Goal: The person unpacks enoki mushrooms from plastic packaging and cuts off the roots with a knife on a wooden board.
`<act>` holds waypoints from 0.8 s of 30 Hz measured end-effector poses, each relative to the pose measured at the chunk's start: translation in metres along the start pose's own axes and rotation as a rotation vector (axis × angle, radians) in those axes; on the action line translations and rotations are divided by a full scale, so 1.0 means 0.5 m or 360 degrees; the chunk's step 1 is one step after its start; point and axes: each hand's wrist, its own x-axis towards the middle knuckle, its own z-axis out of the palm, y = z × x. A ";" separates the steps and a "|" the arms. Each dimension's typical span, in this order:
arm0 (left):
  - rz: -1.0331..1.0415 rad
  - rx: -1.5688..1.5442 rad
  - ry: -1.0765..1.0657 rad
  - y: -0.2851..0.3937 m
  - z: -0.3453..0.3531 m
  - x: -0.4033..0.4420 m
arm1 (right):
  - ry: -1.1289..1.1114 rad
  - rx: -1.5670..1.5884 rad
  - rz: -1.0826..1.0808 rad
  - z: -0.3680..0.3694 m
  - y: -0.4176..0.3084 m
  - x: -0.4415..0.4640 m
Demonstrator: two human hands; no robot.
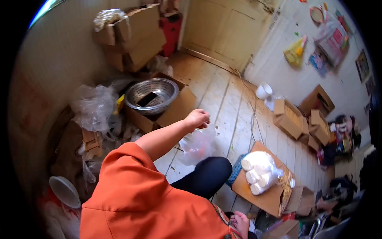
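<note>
My left hand [197, 119] reaches out with its fingers curled closed at the top of a clear plastic bag [197, 146] that has something pinkish in it. The bag hangs or rests just beyond my bent knee. Low in the view, close to my orange top, is my right hand [240, 224], its fingers curled; what they hold, if anything, is hidden. Right of the knee, a brown board [243, 187] lies over a blue woven thing and bears a clear bag of white cylindrical items [260, 171], with thin tan sticks or strands beside it.
A metal colander [152, 96] sits on an open cardboard box [181, 104] at the left, amid crumpled plastic bags [93, 107]. More boxes [288, 119] and a white cup [264, 91] stand along the right wall. A closed door [225, 30] is at the back.
</note>
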 end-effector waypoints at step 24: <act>0.1411 0.1558 -0.0768 -0.227 0.672 -0.009 | 0.0203 -0.0188 -0.0125 -0.046 -0.062 0.009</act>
